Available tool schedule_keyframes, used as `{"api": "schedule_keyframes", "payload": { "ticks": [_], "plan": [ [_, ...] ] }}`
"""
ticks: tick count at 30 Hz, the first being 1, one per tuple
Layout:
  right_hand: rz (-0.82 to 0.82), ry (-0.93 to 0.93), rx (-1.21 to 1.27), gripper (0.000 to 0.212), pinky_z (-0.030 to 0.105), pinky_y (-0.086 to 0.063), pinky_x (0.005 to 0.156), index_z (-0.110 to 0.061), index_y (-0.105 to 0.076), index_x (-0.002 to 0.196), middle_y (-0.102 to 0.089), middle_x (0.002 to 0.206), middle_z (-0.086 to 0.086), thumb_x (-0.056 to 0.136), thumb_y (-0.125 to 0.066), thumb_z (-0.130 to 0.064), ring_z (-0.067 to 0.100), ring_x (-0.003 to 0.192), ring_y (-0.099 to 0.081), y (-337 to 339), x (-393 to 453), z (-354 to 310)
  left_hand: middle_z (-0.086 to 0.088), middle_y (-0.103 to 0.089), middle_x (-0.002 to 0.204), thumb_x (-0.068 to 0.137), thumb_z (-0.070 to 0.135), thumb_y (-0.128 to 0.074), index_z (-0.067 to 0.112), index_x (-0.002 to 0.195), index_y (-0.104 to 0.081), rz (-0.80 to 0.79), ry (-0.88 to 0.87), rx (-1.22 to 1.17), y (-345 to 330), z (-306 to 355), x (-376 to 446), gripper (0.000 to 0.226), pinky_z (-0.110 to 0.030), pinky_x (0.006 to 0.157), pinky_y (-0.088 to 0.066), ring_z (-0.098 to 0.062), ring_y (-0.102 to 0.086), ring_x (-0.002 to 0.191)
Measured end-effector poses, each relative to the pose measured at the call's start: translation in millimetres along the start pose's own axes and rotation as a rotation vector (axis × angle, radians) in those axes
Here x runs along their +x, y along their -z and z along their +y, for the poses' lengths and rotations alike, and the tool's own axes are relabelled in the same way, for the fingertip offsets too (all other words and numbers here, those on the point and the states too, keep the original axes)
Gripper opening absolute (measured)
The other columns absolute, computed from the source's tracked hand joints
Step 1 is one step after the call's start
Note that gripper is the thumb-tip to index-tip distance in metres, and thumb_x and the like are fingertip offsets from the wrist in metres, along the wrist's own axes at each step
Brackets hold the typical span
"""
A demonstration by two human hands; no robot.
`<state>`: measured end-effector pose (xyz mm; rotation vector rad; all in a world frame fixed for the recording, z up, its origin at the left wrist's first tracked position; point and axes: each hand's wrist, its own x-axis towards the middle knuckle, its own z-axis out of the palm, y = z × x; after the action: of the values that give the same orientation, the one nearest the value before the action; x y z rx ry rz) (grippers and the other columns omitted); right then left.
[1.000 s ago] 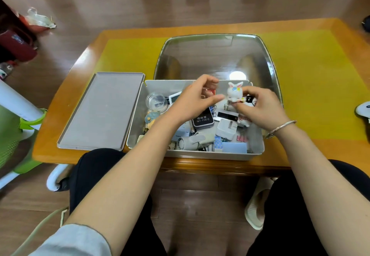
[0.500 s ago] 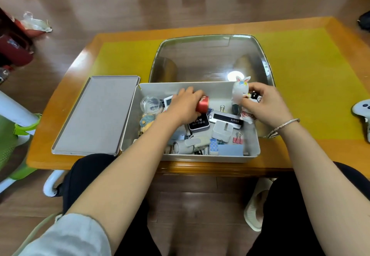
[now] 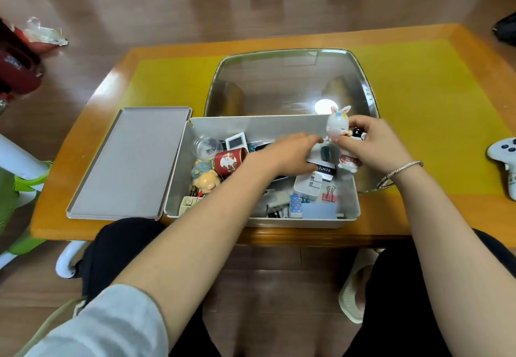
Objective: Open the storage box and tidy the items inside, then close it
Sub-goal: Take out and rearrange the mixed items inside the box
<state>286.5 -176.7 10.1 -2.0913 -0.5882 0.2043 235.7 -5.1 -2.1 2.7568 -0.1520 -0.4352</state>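
The grey storage box (image 3: pixel 352 211) stands open at the table's near edge, full of small items. Its lid (image 3: pixel 131 161) lies flat to its left. My right hand (image 3: pixel 374 144) grips a white rabbit figurine (image 3: pixel 337 126) upright over the box's far right corner, with more small figurines under its fingers. My left hand (image 3: pixel 287 155) reaches into the middle of the box, fingers stretched over a black device and a dark card. A red cup (image 3: pixel 230 161), a pig figurine (image 3: pixel 206 179), a clear ball (image 3: pixel 206 146) and a white charger (image 3: pixel 308 185) lie inside.
A shiny metal tray (image 3: pixel 290 83) sits behind the box on the yellow table mat (image 3: pixel 435 105). A white game controller (image 3: pixel 505 158) lies at the right edge. A green and white chair (image 3: pixel 16 189) stands at the left. Shoes and a bin are on the far floor.
My left hand let go of the red cup, which now lies at the box's left, and moved right toward the rabbit. The right hand stayed at the far right corner holding the rabbit.
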Motion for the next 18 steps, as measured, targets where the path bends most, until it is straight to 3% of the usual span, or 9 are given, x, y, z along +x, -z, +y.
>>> {"api": "schedule_keyframes", "payload": {
  "ticks": [5,8,10,12,15,18],
  "plan": [
    [-0.019,-0.005,-0.028,0.022,0.043,-0.051,0.082,-0.015,-0.069,0.101,-0.07,0.094,0.002,0.079,-0.072,-0.019,0.025,0.087,-0.063,-1.9,4.4,4.3,-0.01,-0.047,0.133,0.084,0.053,-0.063,0.014,0.137,-0.043,-0.107,0.081,0.042,-16.3,-4.3,25.8,0.069,-0.043,0.099,-0.042,-0.028,-0.046,0.121],
    [-0.031,-0.016,-0.012,0.019,0.039,-0.05,0.072,-0.018,-0.069,0.099,-0.067,0.086,-0.007,0.08,-0.071,-0.021,0.017,0.078,-0.061,-6.1,6.8,6.0,-0.002,-0.059,0.113,0.069,0.073,-0.064,0.019,0.119,-0.057,-0.107,0.076,0.059,-16.1,-5.6,26.0,0.073,-0.039,0.088,-0.046,-0.024,-0.053,0.107],
    [-0.033,0.003,-0.029,0.017,0.028,-0.046,0.064,-0.017,-0.069,0.096,-0.065,0.08,-0.011,0.08,-0.071,-0.022,0.008,0.07,-0.057,-9.6,7.0,6.0,0.003,-0.062,0.097,0.064,0.076,-0.065,0.022,0.105,-0.06,-0.132,0.06,0.063,-16.3,-4.8,25.0,0.068,-0.036,0.08,-0.043,-0.022,-0.057,0.097],
    [-0.034,0.02,-0.073,0.015,0.018,-0.04,0.059,-0.018,-0.069,0.094,-0.064,0.078,-0.013,0.08,-0.071,-0.022,0.0,0.064,-0.052,-12.0,6.3,5.4,0.004,-0.059,0.094,0.062,0.075,-0.067,0.022,0.099,-0.06,-0.144,0.041,0.085,-16.3,-3.5,23.8,0.065,-0.036,0.08,-0.039,-0.021,-0.054,0.094],
    [-0.048,0.019,-0.087,0.012,0.012,-0.039,0.058,-0.019,-0.068,0.092,-0.065,0.08,-0.009,0.08,-0.07,-0.018,0.0,0.067,-0.052,-11.5,6.1,5.1,-0.001,-0.045,0.101,0.067,0.06,-0.074,0.023,0.099,-0.058,-0.12,-0.008,0.117,-16.1,-0.5,21.2,0.051,-0.035,0.082,-0.038,-0.019,-0.039,0.094],
    [-0.054,0.002,-0.032,0.012,0.017,-0.042,0.061,-0.03,-0.065,0.086,-0.064,0.08,-0.013,0.081,-0.071,-0.02,-0.002,0.066,-0.055,-8.7,5.2,3.5,-0.004,-0.052,0.093,0.077,0.031,-0.073,0.017,0.086,-0.056,-0.073,-0.079,0.015,-15.6,-0.8,14.2,0.024,-0.03,0.064,-0.038,-0.021,-0.048,0.082]
  ]
}}
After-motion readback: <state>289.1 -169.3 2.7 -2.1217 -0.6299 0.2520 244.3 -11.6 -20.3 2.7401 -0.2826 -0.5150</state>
